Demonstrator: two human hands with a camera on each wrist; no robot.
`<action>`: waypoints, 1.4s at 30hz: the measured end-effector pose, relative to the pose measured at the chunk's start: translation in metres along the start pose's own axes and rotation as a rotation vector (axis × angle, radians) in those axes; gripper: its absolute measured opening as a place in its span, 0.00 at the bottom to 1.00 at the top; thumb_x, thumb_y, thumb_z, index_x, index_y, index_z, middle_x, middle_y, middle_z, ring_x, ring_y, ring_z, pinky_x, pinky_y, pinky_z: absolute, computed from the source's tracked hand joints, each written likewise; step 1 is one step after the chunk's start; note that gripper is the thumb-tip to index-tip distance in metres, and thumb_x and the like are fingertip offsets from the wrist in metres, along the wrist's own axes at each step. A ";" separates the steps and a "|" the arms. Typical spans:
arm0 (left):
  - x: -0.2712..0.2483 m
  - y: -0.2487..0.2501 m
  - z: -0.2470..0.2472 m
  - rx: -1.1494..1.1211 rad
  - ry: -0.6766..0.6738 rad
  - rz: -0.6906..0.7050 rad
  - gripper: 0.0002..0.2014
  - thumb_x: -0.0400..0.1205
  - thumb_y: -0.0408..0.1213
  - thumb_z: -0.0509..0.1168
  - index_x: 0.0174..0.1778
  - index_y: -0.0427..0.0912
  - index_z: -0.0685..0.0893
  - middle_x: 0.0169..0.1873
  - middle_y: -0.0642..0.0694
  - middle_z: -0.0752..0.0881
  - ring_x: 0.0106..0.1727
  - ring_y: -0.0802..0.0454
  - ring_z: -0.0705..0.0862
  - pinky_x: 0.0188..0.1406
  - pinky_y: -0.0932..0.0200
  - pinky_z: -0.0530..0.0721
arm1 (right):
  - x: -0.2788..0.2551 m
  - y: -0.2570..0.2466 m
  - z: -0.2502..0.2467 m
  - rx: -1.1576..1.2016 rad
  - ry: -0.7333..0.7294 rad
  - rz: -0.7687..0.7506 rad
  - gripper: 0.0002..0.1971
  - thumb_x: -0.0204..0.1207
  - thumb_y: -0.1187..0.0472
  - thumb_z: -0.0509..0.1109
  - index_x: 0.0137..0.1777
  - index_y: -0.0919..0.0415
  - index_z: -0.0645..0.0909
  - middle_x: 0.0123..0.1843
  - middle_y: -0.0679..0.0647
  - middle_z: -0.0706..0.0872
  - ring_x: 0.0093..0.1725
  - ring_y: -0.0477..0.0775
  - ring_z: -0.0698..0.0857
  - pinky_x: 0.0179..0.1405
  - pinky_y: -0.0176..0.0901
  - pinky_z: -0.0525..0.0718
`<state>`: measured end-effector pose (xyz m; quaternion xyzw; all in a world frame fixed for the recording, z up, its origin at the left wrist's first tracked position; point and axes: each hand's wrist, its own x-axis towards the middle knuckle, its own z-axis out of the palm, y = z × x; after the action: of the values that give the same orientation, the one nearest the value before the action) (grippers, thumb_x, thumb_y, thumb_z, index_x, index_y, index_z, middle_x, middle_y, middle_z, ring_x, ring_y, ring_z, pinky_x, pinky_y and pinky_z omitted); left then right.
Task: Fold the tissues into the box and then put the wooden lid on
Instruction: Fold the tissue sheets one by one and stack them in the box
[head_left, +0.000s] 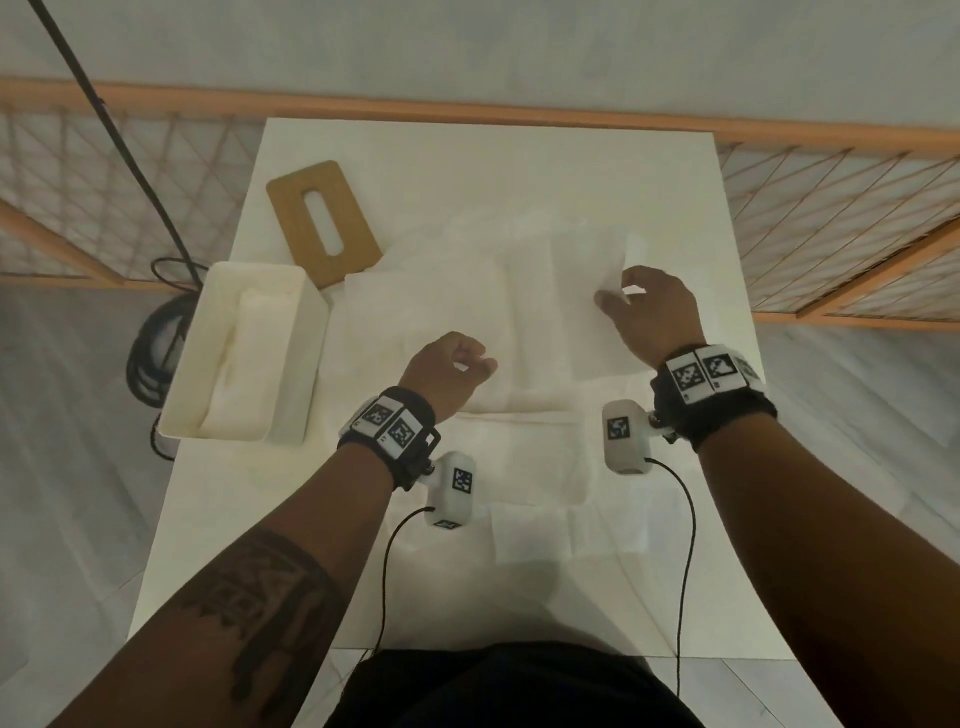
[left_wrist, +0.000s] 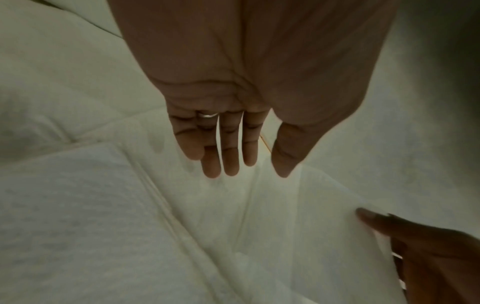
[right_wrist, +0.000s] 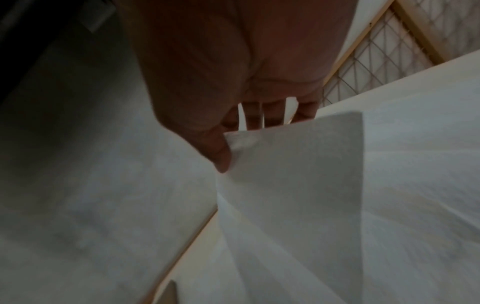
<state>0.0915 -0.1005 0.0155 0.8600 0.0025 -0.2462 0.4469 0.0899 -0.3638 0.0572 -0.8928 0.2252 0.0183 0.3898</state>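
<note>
Box (head_left: 244, 358) at the counter's (head_left: 519, 156) left edge holds some folded tissue. Loose tissues (head_left: 519, 322) cover mid-counter. Right hand (head_left: 649, 312) pinches one sheet's corner; left hand (head_left: 447, 371) relaxed, fingers straight. Wooden lid (head_left: 324, 221) lies off, far-left. Folding incomplete.

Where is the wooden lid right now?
In the head view the wooden lid lies flat on the table's far left, just beyond the open white box, untouched.

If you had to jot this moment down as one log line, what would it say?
right hand: pinches raised edge of white tissue sheet | left hand: open over tissues | white rectangular box: open, tissues inside | slotted wooden lid: on table
</note>
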 end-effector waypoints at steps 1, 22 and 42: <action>0.000 0.003 0.001 -0.035 -0.014 0.003 0.16 0.83 0.51 0.71 0.63 0.50 0.82 0.56 0.58 0.86 0.60 0.55 0.84 0.57 0.59 0.79 | -0.006 -0.004 -0.005 0.030 -0.059 -0.021 0.13 0.81 0.50 0.73 0.57 0.59 0.83 0.60 0.48 0.87 0.53 0.52 0.86 0.45 0.37 0.79; -0.024 0.034 -0.049 -0.627 0.033 0.084 0.23 0.72 0.49 0.81 0.58 0.40 0.90 0.57 0.38 0.92 0.61 0.32 0.88 0.66 0.29 0.84 | -0.065 -0.001 -0.017 0.906 -0.795 0.277 0.44 0.75 0.25 0.56 0.81 0.56 0.75 0.76 0.61 0.83 0.75 0.67 0.81 0.73 0.67 0.78; -0.035 -0.010 -0.052 -0.709 -0.229 -0.161 0.20 0.77 0.25 0.54 0.49 0.31 0.92 0.62 0.29 0.87 0.57 0.34 0.83 0.52 0.47 0.88 | -0.066 0.006 -0.012 0.650 -0.627 0.198 0.25 0.71 0.72 0.54 0.60 0.71 0.88 0.62 0.61 0.91 0.55 0.60 0.89 0.50 0.47 0.88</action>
<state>0.0800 -0.0468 0.0473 0.6162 0.1050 -0.3588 0.6932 0.0263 -0.3501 0.0747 -0.6499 0.1746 0.2530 0.6950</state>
